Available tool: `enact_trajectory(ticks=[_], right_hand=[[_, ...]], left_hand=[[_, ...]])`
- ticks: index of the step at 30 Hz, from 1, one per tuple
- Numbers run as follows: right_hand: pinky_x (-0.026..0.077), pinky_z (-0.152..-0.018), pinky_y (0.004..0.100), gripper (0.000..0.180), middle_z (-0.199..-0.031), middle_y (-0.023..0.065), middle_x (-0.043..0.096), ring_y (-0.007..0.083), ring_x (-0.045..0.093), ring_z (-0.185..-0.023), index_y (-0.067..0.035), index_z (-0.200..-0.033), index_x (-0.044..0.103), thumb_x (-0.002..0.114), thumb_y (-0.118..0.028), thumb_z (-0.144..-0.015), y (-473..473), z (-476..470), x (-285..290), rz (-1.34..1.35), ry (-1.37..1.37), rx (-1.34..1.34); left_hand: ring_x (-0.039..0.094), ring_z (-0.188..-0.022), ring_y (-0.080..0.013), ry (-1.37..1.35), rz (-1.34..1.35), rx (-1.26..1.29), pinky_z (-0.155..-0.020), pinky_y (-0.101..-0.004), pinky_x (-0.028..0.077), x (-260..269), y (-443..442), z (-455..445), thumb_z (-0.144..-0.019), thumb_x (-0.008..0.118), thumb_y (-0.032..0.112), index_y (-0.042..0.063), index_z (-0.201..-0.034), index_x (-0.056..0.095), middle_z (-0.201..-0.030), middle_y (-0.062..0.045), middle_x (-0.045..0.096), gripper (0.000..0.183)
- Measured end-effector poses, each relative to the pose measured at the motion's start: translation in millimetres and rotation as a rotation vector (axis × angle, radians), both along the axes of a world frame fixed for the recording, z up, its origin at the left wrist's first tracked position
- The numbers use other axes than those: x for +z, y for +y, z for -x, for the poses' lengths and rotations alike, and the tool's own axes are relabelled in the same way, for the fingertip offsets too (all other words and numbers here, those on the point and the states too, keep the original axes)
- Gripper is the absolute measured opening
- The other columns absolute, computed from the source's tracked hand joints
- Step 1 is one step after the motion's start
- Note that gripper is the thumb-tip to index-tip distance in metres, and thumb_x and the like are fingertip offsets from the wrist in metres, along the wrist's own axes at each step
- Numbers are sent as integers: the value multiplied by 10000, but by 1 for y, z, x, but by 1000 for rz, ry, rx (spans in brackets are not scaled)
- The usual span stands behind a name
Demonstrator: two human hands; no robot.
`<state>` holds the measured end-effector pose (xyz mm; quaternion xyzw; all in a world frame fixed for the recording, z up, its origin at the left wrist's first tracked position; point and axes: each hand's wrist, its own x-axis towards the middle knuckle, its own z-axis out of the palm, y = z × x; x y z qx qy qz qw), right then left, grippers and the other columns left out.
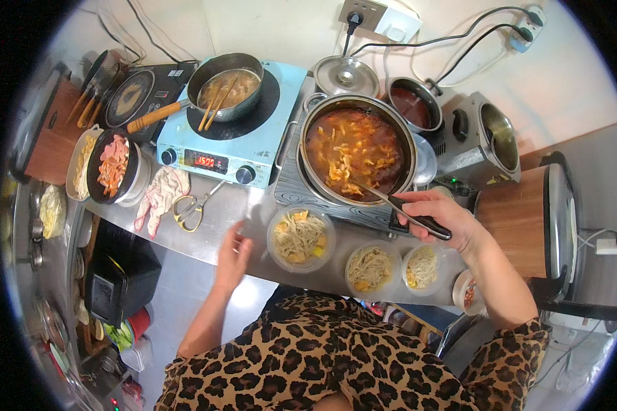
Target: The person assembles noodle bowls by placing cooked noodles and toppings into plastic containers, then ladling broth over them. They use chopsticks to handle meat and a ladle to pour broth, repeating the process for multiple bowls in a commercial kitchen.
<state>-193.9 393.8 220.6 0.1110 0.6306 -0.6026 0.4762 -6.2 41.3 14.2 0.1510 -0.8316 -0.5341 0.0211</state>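
Observation:
My right hand [434,216] grips the black handle of a metal ladle or spoon [378,192]. Its head is hidden in the reddish broth of a large steel pot [412,169], where pale and yellow pieces float. My left hand [235,257] is empty, fingers loosely curled and apart, above the counter's front edge. Just right of it stands a clear round plastic bowl of noodles with yellow pieces [301,241]. Two more noodle bowls, one in the middle [370,269] and a smaller one [422,269], stand below my right hand.
A light-blue induction cooker [213,146] carries a wood-handled saucepan [226,61] with chopsticks [218,105] in it. Scissors [193,210] and a cloth glove [164,190] lie near the edge. A black bowl of sliced sausage [114,169], a pan of dark-red sauce [414,105] and a wood-sided appliance [514,221] flank them.

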Motion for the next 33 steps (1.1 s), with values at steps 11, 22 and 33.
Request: enact_trajectory(ticks=[11,22,33], right_hand=[[375,-407,219,446,-831,75,604,96,495,-487,34,-1293,479,577,-73,-872,37,-16,1,15,83,9],[372,-434,229,509,-784,58,612,97,501,-491,24,-1296,492,620,-64,-812,52,-14,4,-123,332,91],[351,-400,217,435,-800,70,613,90,479,-478,47,-1271,501,570,-54,-854,61,-19,12,17,250,-102]], left_hand=[[638,-957,-285,-300,-784,99,-546,-321,590,-12,87,3,-941,378,588,58,-1428,232,-1229,-206,515,734],[511,-1224,-292,-81,-981,342,-942,-439,499,46,70,-18,-987,307,531,3,-1391,326,-1342,-180,484,666],[531,-1205,-264,179,-1106,257,-943,-438,498,86,77,25,-963,374,553,29,-1395,352,-1354,-150,486,680]])
